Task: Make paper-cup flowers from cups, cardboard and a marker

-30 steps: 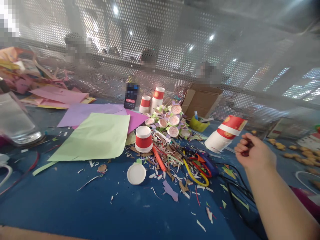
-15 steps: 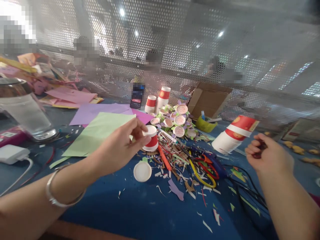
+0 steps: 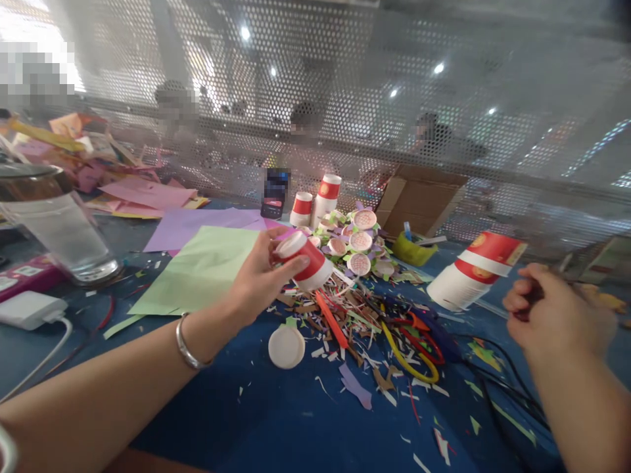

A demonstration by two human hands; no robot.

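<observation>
My left hand (image 3: 259,276) grips a red and white paper cup (image 3: 310,263) between thumb and fingers. The cup is tilted, its narrower end toward the upper left. Below it, a round white disc (image 3: 286,347) with a bit of green paper at its edge lies on the blue table. My right hand (image 3: 557,309) is off to the right with fingers curled in; whatever they may hold is hidden. Close to its left is a stack of red and white paper cups (image 3: 468,270), slanted in view. Behind the held cup are piled several round pieces (image 3: 360,242) with red patterns and green and purple paper.
Paper scraps (image 3: 320,322), an orange-red pen-like stick (image 3: 331,320) and yellow-handled scissors (image 3: 409,358) crowd the middle. Green paper (image 3: 197,269) and a glass jug (image 3: 64,223) are left. Behind stand more cups (image 3: 326,200), a phone (image 3: 275,192), a yellow-green container (image 3: 414,251) and a cardboard box (image 3: 419,200).
My left hand has taken hold of the cup that stood on the table and tilted it. My right hand has shifted slightly right in view, still curled.
</observation>
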